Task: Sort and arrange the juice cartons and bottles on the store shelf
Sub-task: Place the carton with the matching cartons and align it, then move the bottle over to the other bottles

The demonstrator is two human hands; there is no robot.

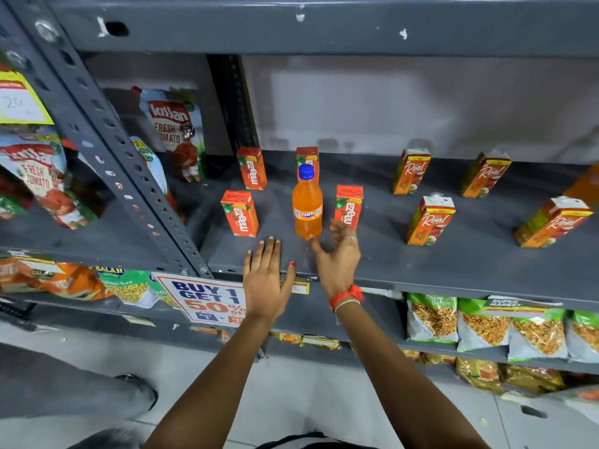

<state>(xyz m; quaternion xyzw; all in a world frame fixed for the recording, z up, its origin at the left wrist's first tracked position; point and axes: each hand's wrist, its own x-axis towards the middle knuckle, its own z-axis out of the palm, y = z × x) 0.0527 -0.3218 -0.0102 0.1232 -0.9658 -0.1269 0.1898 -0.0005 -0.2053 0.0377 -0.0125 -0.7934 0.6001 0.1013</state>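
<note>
An orange Fanta bottle (pixel 307 205) with a blue cap stands upright on the grey shelf (pixel 405 264). Several small orange Maaza cartons surround it: one front left (pixel 240 214), one back left (pixel 252 168), one behind the bottle (pixel 308 158), one right of it (pixel 348 206). Several Real juice cartons (pixel 430 221) stand further right. My right hand (pixel 337 254) is open just below and right of the bottle's base, fingers curled, thumb close to the bottle. My left hand (pixel 264 277) lies flat and open on the shelf's front edge, holding nothing.
Tomato ketchup pouches (pixel 175 131) fill the bay to the left, past a slotted steel upright (pixel 129 163). A "Buy 1 Get 1" sign (pixel 204 299) hangs below the shelf edge. Snack bags (pixel 486 325) line the lower shelf. An orange bottle (pixel 586 186) sits at the far right.
</note>
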